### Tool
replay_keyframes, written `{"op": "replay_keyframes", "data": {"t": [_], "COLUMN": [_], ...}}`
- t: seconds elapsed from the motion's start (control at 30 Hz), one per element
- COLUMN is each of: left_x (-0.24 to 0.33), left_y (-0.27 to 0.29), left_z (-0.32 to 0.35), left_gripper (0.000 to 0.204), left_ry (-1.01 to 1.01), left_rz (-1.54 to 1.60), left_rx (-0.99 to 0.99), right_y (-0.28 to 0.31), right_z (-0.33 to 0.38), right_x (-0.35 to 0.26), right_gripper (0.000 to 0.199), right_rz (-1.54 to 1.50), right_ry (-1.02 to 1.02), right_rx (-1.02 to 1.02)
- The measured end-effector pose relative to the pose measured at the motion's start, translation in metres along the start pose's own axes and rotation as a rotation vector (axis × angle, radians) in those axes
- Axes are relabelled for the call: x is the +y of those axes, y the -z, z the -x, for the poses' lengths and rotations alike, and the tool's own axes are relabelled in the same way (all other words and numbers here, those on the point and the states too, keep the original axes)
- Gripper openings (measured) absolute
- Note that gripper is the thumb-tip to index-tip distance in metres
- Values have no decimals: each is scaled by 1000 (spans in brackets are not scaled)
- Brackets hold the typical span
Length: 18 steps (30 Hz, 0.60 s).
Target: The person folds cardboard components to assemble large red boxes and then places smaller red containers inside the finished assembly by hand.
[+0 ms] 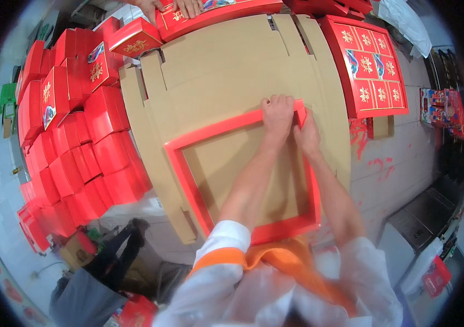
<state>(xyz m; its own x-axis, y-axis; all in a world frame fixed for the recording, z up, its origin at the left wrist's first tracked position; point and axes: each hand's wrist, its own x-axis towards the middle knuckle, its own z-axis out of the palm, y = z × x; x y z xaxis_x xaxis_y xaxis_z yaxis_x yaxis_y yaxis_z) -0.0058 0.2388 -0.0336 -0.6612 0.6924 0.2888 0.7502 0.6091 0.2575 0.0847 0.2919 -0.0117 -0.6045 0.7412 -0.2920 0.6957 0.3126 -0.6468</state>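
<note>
A red open rectangular cardboard frame (215, 131) lies on a large flat sheet of brown cardboard (210, 71), its near side close to my body. Both my hands are at its far right corner. My left hand (278, 113) is closed over the far side just left of the corner, knuckles up. On the right side, just below the corner, my right hand (307, 135) grips the red wall, its fingers partly hidden behind it. Brown cardboard shows through the middle of the frame.
Red boxes (106, 111) are piled at the left. Another person's hands (187, 6) rest on a long red box (215, 17) at the far edge. A red tray of gold-printed boxes (365, 65) stands at the right. Red scraps (382, 163) lie on the floor.
</note>
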Motion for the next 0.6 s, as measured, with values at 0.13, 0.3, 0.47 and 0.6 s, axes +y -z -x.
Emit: {"op": "replay_keyframes", "data": {"t": [0.13,0.3,0.47,0.6], "left_x": [11,5,-4,-83], "left_y": [8,-2,38,129], "left_z": [0,1,10,134], "left_gripper": [8,11,43,68], "left_ry": [87,43,157,355], "left_rz": [-45,-63,224,205], "left_rx": [-71,8,-238,26], "right_y": [2,0,5,43], "right_z": [4,-1,-2,62], "right_x": [-4,-4,27,96], "right_gripper": [40,50,67,84], "right_rz": [-13,70,-276,-490], "right_ry": [-29,11,74,-49], "right_rx": [27,-3,-150,-364]}}
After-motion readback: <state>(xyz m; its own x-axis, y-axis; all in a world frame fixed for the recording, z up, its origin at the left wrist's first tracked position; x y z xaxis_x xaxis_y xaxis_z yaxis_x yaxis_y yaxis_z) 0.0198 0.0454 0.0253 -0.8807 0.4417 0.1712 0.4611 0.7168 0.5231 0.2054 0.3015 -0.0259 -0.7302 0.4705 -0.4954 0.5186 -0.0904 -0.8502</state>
